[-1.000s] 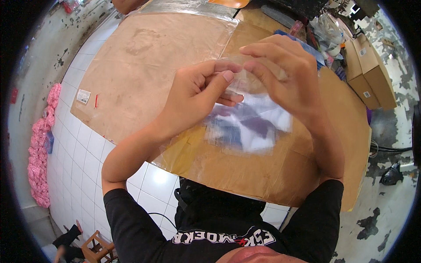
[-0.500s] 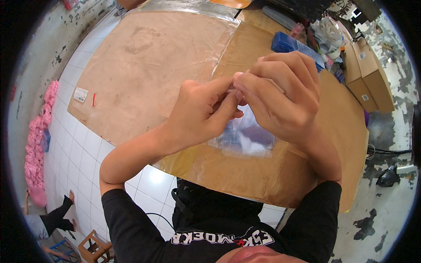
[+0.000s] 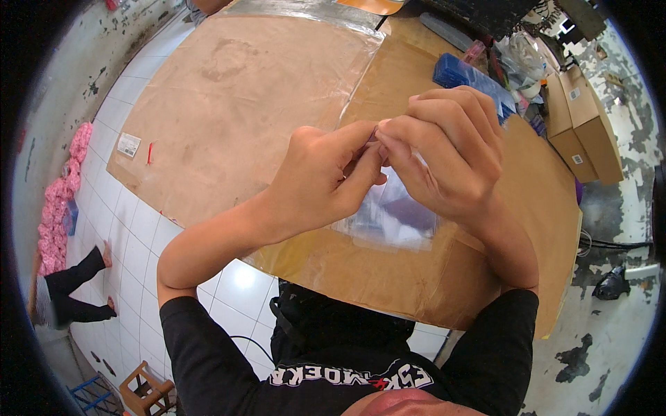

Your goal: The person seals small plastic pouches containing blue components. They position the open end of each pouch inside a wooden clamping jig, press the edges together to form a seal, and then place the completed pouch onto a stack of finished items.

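- The clear plastic bag [image 3: 395, 218] hangs from my fingertips above the brown paper-covered table [image 3: 229, 104], with something pale and purplish inside that I cannot make out through the film
- Its top edge is pinched where my two hands meet, so the bag lies straight below my fingers and its long side runs downward, toward my chest
- My left hand [image 3: 322, 177] is closed in a pinch on the bag's upper edge, thumb and forefinger pressed together at the left of the meeting point
- My right hand [image 3: 447, 156] is curled over the same edge, fingers bent and gripping the film just beside my left fingertips; the two hands touch there
- Both hands are equally close to the bag's mouth; the right covers more of the bag's top, the left holds only the edge
- Further out on the table, beyond my right hand, lies a blue packet [image 3: 461, 73] with clutter past it
- Two cardboard boxes [image 3: 583, 121] stand off the table's right edge
- Far left, by the wall, a pink pile [image 3: 59, 201] rests on the white tiled floor [image 3: 139, 236], with another person's legs [image 3: 73, 288] near it
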`<state>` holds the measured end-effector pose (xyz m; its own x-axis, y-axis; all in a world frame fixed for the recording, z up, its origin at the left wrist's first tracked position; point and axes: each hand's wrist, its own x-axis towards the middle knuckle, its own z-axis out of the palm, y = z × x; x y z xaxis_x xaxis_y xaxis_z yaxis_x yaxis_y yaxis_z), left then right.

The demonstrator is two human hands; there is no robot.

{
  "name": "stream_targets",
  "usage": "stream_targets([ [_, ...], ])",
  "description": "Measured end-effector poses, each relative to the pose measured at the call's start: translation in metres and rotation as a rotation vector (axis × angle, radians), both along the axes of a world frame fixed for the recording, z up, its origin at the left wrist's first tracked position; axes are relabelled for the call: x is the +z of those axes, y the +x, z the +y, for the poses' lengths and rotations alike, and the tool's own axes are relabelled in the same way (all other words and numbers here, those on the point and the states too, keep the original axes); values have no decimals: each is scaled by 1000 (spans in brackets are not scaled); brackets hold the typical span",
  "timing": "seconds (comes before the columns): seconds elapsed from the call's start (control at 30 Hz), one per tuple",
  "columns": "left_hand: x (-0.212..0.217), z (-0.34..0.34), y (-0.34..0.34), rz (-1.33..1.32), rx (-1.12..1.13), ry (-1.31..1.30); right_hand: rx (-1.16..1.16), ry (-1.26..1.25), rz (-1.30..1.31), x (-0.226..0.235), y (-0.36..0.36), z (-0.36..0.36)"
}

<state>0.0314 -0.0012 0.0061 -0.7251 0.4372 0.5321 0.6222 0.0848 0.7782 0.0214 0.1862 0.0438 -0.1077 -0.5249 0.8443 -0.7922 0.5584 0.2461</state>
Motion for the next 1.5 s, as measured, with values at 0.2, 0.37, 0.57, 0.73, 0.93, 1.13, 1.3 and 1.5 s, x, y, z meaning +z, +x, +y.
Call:
stream_targets([
  [0.2, -2, 1, -1, -5, -2, 39, 16, -6, -5, -5, -3, 1],
  [0.37, -3, 4, 4, -183, -37, 118, 4, 30, -72, -7, -5, 1],
  [0.57, 9, 2, 0, -452, -130, 306, 91, 52, -145, -14, -16, 9],
  [0.73, 6, 2, -4, -503, -132, 311, 125, 58, -301, -2, -20, 15],
  [0.93, -1, 1, -15, -589, -215, 410, 133, 66, -386, -2, -26, 25],
  [1.13, -2, -17, -42, -706, -92, 494, 415, -575, -888, 0, -36, 37],
  [1.3, -12, -33, -67, -610, 183, 519, 535, -1185, -539, 11, -69, 36],
  [1.5, -9, -30, -79, -410, 363, 519, 579, -506, -1264, 35, -34, 93],
])
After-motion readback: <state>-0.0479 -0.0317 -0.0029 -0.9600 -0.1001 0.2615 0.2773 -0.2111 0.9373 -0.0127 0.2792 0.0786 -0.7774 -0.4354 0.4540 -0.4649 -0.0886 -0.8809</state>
